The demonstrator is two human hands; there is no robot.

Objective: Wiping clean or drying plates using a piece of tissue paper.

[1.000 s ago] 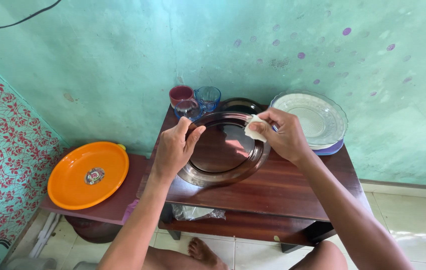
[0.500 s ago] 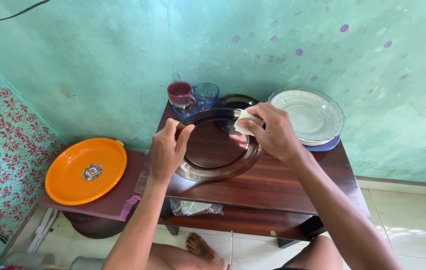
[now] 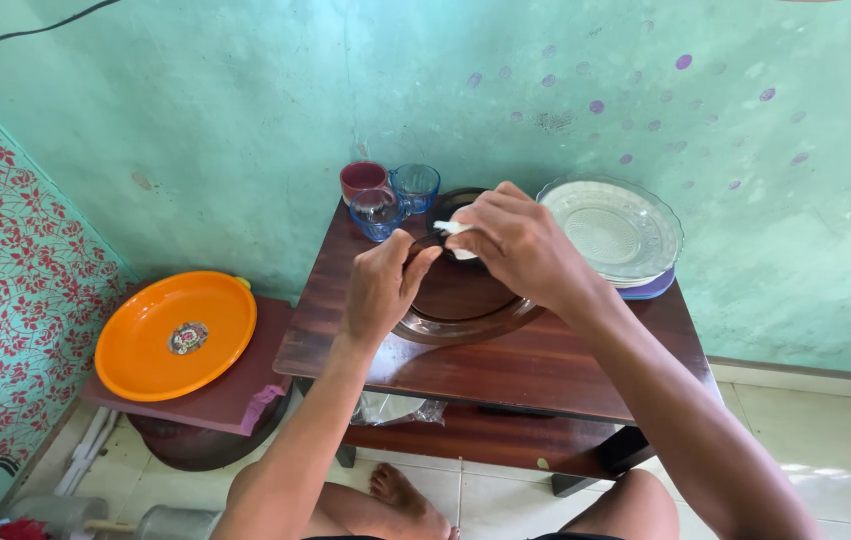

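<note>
A dark brown glass plate (image 3: 465, 305) rests on the dark wooden table (image 3: 535, 365). My left hand (image 3: 382, 285) grips the plate's left rim between thumb and fingers. My right hand (image 3: 505, 245) pinches a small white cloth (image 3: 457, 232) against the plate's far rim. The two hands are close together over the plate and hide most of its far half.
Behind the plate stand a maroon cup (image 3: 361, 179), a blue glass cup (image 3: 414, 187) and a smaller clear blue cup (image 3: 376, 212). Clear glass plates (image 3: 613, 230) are stacked at the back right. An orange tray (image 3: 175, 333) lies on a lower stool to the left.
My right hand has slid the cloth leftwards along the far rim, towards my left hand. My left hand has shifted right along the rim, and the plate sits further right on the table.
</note>
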